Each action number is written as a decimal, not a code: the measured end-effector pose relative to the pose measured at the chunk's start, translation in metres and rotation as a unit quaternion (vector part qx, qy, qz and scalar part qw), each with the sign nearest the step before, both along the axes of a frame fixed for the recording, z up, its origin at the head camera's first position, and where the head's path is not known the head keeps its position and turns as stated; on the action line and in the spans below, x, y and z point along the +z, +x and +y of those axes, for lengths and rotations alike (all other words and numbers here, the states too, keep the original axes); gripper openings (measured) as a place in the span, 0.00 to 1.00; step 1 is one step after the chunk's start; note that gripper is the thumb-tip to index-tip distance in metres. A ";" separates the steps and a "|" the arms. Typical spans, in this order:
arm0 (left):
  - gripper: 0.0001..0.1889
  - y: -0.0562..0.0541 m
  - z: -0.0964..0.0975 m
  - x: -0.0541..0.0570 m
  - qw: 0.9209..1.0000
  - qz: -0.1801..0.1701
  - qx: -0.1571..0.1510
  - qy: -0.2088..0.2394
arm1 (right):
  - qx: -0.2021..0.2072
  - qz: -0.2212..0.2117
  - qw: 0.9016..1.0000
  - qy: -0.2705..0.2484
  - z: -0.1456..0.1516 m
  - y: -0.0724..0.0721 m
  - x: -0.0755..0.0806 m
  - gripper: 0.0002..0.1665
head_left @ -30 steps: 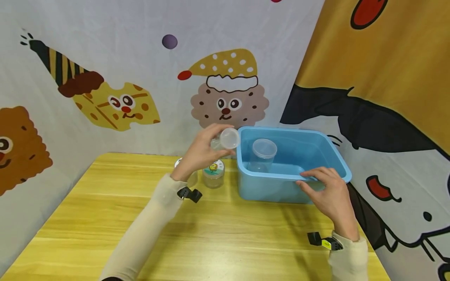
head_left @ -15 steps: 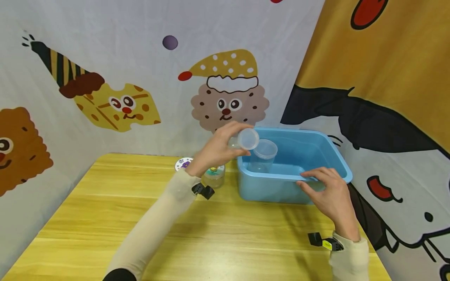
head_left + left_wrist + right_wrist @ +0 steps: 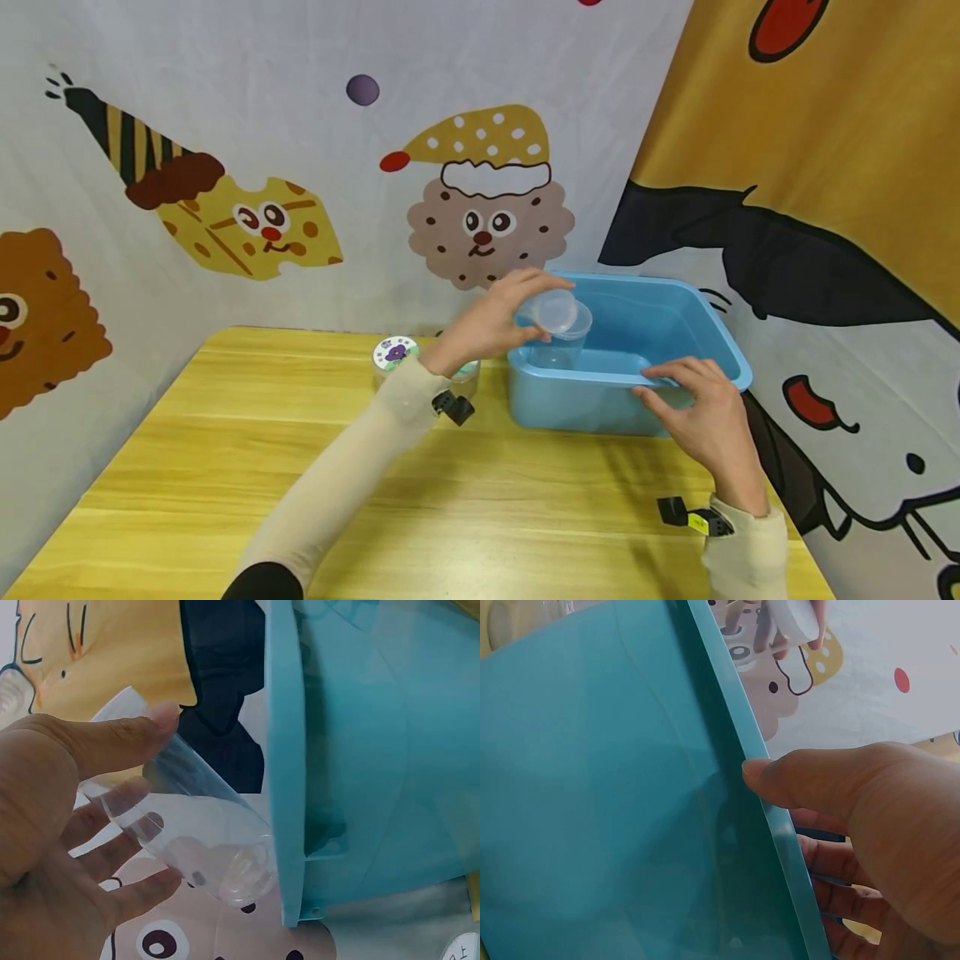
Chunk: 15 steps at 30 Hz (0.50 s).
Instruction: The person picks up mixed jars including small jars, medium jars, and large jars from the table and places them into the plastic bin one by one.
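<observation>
A clear plastic jar with a translucent lid (image 3: 555, 311) is tilted over the left end of a blue plastic bin (image 3: 585, 408). My left hand (image 3: 495, 323) grips it between thumb and fingers. In the left wrist view, the clear jar's body (image 3: 210, 832) slants down, its base overlapping the bin rim. Another clear lidded jar (image 3: 553, 357) stands inside the bin, partly hidden behind the held one. At the bin's front right, my right hand (image 3: 701, 408) holds the rim, thumb outside and fingers inside.
On the wooden table (image 3: 450, 517), left of the bin, stands a jar with a purple-flower lid (image 3: 395, 353). Beside it, a second jar (image 3: 467, 379) is partly covered by my left wrist. A cartoon-printed cloth (image 3: 300, 125) hangs right behind the table and bin.
My left hand has moved right with the jar, from left of the bin to over its left end. The right hand has stayed on the rim.
</observation>
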State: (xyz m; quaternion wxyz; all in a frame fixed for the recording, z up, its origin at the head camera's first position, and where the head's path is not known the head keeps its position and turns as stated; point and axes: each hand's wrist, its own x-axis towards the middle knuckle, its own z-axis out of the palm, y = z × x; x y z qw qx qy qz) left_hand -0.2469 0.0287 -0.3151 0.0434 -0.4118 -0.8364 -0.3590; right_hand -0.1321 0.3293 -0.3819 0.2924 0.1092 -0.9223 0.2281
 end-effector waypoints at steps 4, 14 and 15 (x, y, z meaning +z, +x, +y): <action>0.41 0.000 0.002 -0.002 0.999 -0.018 -0.008 -0.027 | 0.002 0.002 1.000 -0.001 0.001 0.000 0.000 0.14; 0.49 -0.001 -0.010 -0.005 0.999 -0.032 0.025 -0.029 | 0.004 0.005 1.000 0.001 -0.001 0.000 0.000 0.14; 0.49 -0.001 -0.012 -0.006 0.999 -0.030 0.028 -0.027 | 0.003 0.003 1.000 0.000 -0.001 0.000 0.000 0.14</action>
